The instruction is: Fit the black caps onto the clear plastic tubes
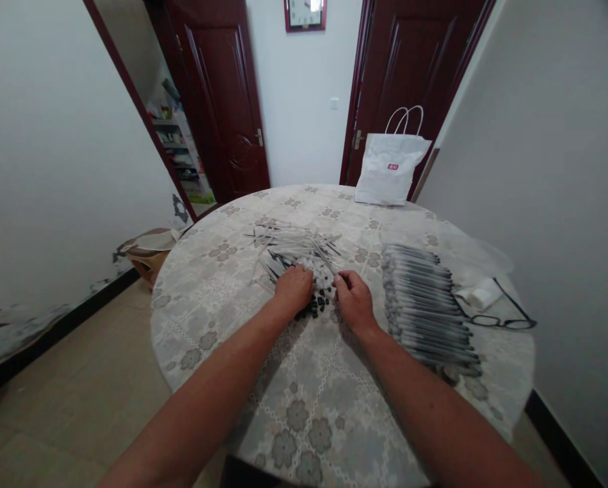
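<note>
My right hand (pixel 353 298) pinches the near end of a thin, pale pen tube (pixel 325 257), which slants up and to the left. My left hand (pixel 294 288) is closed, its fingers curled down into small loose parts; whatever is between the fingertips is hidden. Between the hands lie small black plugs (pixel 322 299) and whitish small pieces (pixel 314 268). Beyond them spreads a loose heap of thin tubes and refills (pixel 291 237). To the right of my right hand, many grey-clear pens (pixel 420 298) lie side by side in a long row.
The round table (pixel 304 379) has a flowered cloth. Eyeglasses (pixel 501 322) and a white roll-like packet (pixel 481 293) lie at the right edge. A white paper bag (pixel 391 166) stands at the back right. A stool-like brown object (pixel 154 251) stands on the floor to the left.
</note>
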